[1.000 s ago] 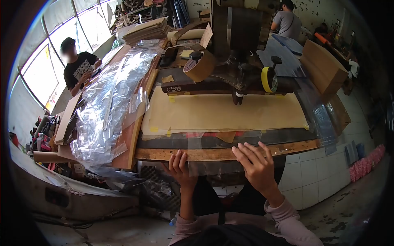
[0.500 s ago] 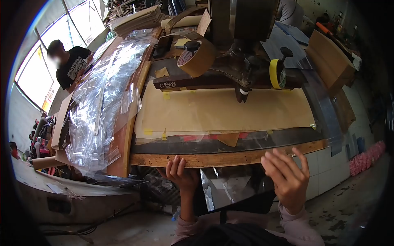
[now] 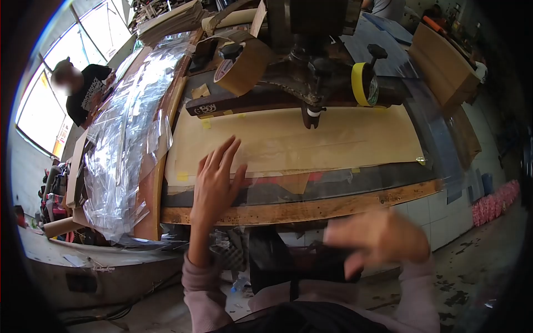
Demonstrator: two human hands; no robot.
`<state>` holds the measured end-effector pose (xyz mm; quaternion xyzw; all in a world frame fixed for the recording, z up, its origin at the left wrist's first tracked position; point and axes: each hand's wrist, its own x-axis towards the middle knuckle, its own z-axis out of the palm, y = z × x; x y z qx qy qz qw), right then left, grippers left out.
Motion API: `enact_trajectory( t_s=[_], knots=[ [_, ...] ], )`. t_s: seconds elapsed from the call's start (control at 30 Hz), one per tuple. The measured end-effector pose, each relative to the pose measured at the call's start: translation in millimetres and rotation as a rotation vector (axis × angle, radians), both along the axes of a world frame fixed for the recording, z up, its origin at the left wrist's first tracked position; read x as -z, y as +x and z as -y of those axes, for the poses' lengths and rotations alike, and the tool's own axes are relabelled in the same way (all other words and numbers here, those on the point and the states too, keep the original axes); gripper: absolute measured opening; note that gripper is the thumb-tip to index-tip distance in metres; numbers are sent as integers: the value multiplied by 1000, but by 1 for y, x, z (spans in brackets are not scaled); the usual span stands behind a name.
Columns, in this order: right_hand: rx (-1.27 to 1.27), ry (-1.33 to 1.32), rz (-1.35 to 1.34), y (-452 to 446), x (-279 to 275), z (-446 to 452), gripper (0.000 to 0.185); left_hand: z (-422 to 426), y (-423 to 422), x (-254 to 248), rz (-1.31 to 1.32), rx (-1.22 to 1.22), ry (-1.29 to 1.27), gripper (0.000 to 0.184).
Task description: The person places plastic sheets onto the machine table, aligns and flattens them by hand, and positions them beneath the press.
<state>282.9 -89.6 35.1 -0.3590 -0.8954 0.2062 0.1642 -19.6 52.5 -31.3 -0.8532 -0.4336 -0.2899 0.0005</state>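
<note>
My left hand (image 3: 217,178) is over the near left part of a tan sheet (image 3: 294,147), its fingers stretched out and holding nothing. Whether it touches the sheet I cannot tell. The sheet lies flat under the dark bar (image 3: 266,101) of a press, with bits of yellow tape near its edges. My right hand (image 3: 383,236) is in front of the wooden edge strip (image 3: 300,212), low on the right and smeared by motion. Its fingers do not show clearly. A roll of brown tape (image 3: 244,69) and a roll of yellow tape (image 3: 362,84) hang on the press.
Crumpled clear plastic sheets (image 3: 125,144) cover the board on the left. Behind them a person (image 3: 89,89) in a dark shirt is at the window side. A cardboard box (image 3: 444,66) stands at the back right, with a pink bundle (image 3: 494,202) on the floor below.
My left hand has left the wooden edge and moved up and left over the tan sheet. My right hand has dropped away from the edge and turned inward. The view has shifted slightly.
</note>
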Motion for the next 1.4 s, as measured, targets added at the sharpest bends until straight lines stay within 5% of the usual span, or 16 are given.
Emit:
enact_trajectory(
  t_s=[0.13,0.43,0.67,0.87,1.17,1.2,1.4],
  knots=[
    [558,202,209,52,47,-92,43,-32,3,-14,-272,115,-171,54],
    [503,47,33,86,68,-123,49,-70,8,-34,-191,356,-573,43],
    [454,224,-50,82,68,-123,22,-67,9,-31,-110,424,-632,26],
    [394,415,37,83,67,-119,14,-53,9,-26,-254,420,-278,37],
    [440,498,158,84,59,-90,24,6,9,-21,-412,97,-25,50],
    [466,488,164,83,59,-86,27,12,5,-21,-441,66,-147,39],
    [564,479,253,67,61,-68,37,32,-7,-13,-390,-7,-302,66]
  ],
)
